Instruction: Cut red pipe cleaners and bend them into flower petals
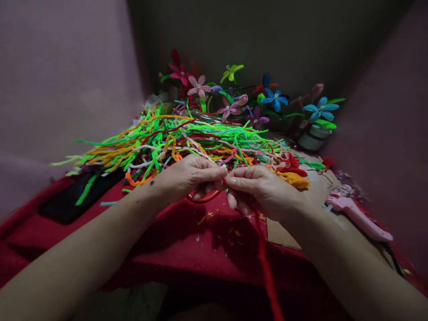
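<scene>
My left hand (194,176) and my right hand (256,189) meet at the middle, fingers pinched together. Both grip a red pipe cleaner (267,267). One end curves in a loop under my left hand; the long end hangs down from my right hand toward me. Just beyond my hands lies a big pile of loose pipe cleaners (174,138), mostly green, orange, red and white. A small bundle of red and yellow pieces (292,174) lies right of my right hand.
Finished pipe-cleaner flowers (234,96) in pink, blue, green and purple stand at the back, some in a white pot (312,137). A pink glue gun (354,214) lies on cardboard (317,189) at the right. A red cloth (200,240) covers the surface; a black flat object (80,196) lies left.
</scene>
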Motion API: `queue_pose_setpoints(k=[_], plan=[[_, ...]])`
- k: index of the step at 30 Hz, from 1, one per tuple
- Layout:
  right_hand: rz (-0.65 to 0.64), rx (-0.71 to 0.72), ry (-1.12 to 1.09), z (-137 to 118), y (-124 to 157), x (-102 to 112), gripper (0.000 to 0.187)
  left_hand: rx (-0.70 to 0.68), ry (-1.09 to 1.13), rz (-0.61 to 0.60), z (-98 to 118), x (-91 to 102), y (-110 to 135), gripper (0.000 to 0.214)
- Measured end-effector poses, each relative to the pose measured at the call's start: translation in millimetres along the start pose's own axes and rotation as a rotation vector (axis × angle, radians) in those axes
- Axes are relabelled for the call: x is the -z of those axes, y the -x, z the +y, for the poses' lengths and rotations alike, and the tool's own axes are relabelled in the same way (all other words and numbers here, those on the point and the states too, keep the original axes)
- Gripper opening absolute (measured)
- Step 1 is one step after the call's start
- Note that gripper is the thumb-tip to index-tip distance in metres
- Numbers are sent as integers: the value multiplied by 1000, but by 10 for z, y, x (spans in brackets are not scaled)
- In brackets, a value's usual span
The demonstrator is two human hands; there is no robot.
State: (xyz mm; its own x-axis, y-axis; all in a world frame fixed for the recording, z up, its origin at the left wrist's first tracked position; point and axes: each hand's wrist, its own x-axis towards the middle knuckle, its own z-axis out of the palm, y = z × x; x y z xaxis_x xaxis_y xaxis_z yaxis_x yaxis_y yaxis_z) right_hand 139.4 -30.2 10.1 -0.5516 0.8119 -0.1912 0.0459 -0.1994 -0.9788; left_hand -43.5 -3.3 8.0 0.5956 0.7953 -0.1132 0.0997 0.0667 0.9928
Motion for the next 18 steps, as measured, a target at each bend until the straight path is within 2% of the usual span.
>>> queue_pose_setpoints(k=[4, 9, 13, 16, 18], plan=[[82, -3, -122, -4, -43, -24, 16, -86, -111, 84, 15, 38, 22, 38], [88, 42, -214, 69, -79, 6, 16, -207, -378, 144, 21, 21, 24, 17], [63, 29, -276, 106, -102, 40, 13, -471, -610, 238, -54, -6, -22, 15], [64, 41, -301, 131, -104, 57, 13, -681, -802, 263, -109, 9, -44, 15], [74, 56, -294, 151, -97, 58, 12, -754, -894, 256, -116, 1, -40, 15]])
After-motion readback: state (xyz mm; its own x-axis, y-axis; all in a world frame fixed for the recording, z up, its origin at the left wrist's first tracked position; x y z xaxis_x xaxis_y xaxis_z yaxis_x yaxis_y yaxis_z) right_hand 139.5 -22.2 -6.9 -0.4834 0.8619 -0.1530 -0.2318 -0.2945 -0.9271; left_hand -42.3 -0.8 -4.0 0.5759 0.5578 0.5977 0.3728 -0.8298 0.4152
